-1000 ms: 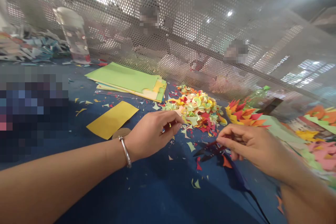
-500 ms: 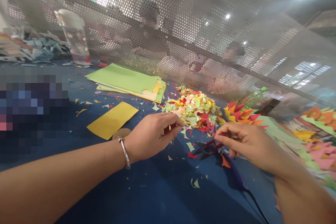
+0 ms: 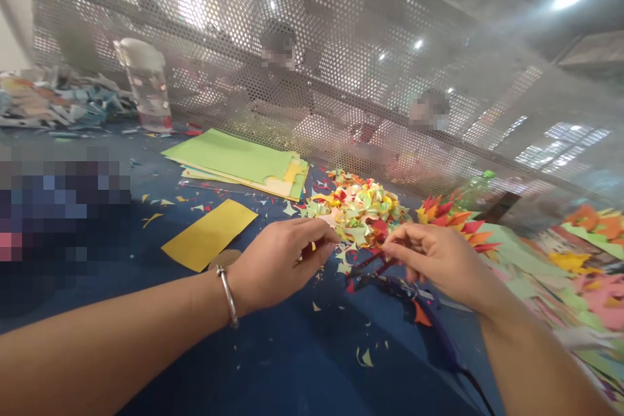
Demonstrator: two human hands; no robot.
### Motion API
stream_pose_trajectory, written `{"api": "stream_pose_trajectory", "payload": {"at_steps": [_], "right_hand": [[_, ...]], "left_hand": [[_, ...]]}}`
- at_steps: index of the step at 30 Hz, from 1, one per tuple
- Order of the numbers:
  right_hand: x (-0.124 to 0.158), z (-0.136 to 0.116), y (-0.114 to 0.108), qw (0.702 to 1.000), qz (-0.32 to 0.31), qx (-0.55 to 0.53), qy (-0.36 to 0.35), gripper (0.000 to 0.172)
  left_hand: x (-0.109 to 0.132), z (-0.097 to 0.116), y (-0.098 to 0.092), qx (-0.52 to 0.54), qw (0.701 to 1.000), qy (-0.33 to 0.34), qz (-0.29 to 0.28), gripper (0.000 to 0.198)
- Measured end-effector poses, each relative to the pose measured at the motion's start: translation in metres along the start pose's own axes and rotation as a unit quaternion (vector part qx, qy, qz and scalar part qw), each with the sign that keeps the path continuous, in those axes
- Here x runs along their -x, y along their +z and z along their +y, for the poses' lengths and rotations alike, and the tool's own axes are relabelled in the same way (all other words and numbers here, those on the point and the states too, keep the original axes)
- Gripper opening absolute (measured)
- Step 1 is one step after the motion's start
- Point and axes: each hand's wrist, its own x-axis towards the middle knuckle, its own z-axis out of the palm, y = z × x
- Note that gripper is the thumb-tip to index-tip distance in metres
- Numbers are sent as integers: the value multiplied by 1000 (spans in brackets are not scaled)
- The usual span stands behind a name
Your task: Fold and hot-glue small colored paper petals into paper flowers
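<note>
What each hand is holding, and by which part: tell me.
Left hand: no held thing can be made out. Right hand: pinched beside slender dark-red pieces; whether it grips one, and where, cannot be told.

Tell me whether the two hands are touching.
Apart: the head view shows a gap between the left hand and the right hand, with paper scraps visible through it.

A craft workshop, apparently: paper scraps point(image 3: 370, 198), coloured sheets point(image 3: 234, 155), blue tabletop point(image 3: 283, 364) (and people point(image 3: 275, 88) beyond a perforated screen point(image 3: 336, 26)).
</note>
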Motion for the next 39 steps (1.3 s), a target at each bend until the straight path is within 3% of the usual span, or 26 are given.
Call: {"api": "stream_pose_trajectory", "payload": {"at_steps": [2, 5, 7, 9, 13, 17, 20, 25, 31, 36, 39], "right_hand": [[-1, 2, 3, 1000, 3, 8, 2, 23], [-4, 8, 6, 997, 71, 16, 14, 23], [-2, 9, 6, 997, 81, 8, 16, 25], [8, 5, 2, 998, 52, -13, 13, 27], [32, -9, -5, 990, -96, -95, 44, 28], [43, -9, -2, 984, -144, -98, 46, 24], [39, -4, 4, 989, -119, -76, 39, 23], [31, -8, 6, 998, -9, -54, 8, 24], [37, -16, 4, 985, -136, -102, 40, 24], [36, -10, 9, 994, -65, -75, 47, 27], [36, -8, 11, 991, -84, -88, 46, 27]], "left_hand": [[1, -1, 1, -2, 1000, 5, -4, 12], [1, -1, 3, -11, 1000, 9, -8, 11], [1, -1, 2, -12, 1000, 9, -4, 11], [1, -1, 2, -10, 1000, 6, 0, 11], [2, -1, 3, -5, 1000, 0, -3, 11], [4, 0, 5, 2, 1000, 5, -9, 11], [4, 2, 5, -1, 1000, 8, -11, 11], [3, 2, 1, -3, 1000, 6, 2, 11], [3, -1, 0, 5, 999, -5, 38, 12], [5, 2, 1, 9, 999, 27, 32, 14], [6, 3, 0, 7, 999, 27, 39, 14]]}}
